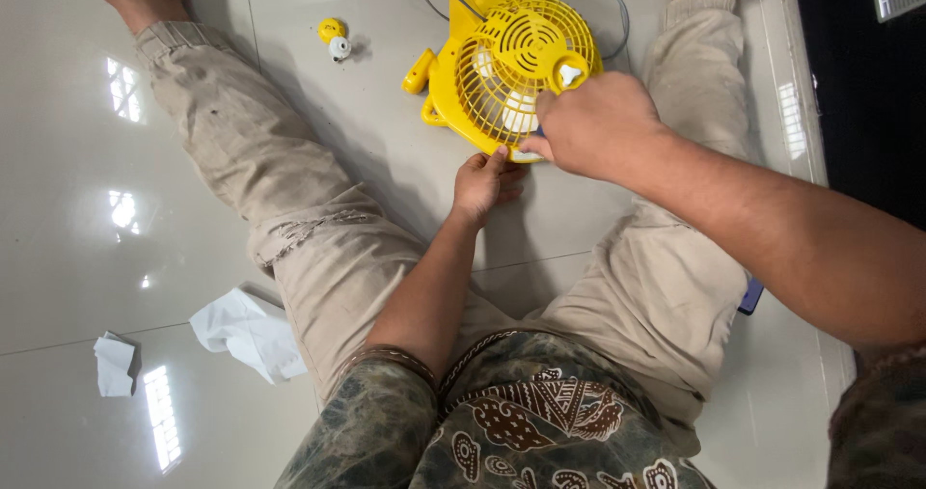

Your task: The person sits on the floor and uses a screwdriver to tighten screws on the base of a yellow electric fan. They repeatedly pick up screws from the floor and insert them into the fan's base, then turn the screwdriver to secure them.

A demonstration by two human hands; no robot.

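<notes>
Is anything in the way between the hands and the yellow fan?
Nothing visible. The left hand already touches the lower rim of the yellow fan, and the right hand rests against its grille on the right side.

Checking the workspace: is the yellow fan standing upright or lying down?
Lying down: the yellow fan rests on the floor, grille facing up.

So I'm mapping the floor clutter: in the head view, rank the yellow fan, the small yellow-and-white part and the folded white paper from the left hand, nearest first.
1. Yellow plastic grille fan, touching the left hand, just ahead.
2. Small yellow-and-white part, ahead, to its left.
3. Small folded white paper, far left, by the trouser leg.
</notes>
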